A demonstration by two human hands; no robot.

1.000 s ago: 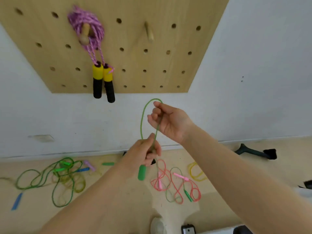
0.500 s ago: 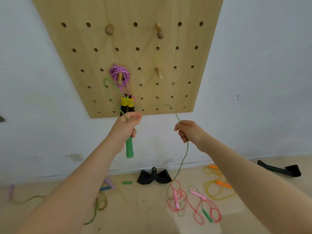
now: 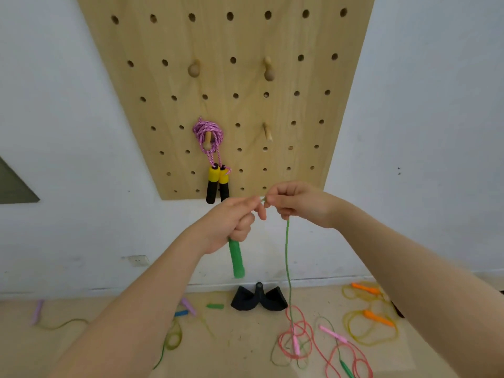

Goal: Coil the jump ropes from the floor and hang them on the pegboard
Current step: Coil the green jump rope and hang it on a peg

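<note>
My left hand (image 3: 231, 222) grips the green handle (image 3: 236, 260) of a green jump rope, the handle hanging down below my fist. My right hand (image 3: 297, 203) pinches the green cord (image 3: 287, 257) right beside my left fingertips; the cord drops straight down to the floor. Both hands are just below the wooden pegboard (image 3: 231, 85). A coiled purple rope (image 3: 208, 135) with yellow-and-black handles (image 3: 218, 181) hangs on a lower peg. Three pegs stand bare, including one (image 3: 267, 132) to the right of the purple rope.
On the floor lie a pink rope (image 3: 297, 336), a yellow rope with orange handles (image 3: 373, 317), a black foam piece (image 3: 257, 298) by the wall, and loose handles and cords at the left (image 3: 188, 306). A wall socket (image 3: 139, 260) sits low on the white wall.
My right hand moved left and up to meet my left hand, bringing the cord with it. The open loop that stood above my left hand is gone from view.
</note>
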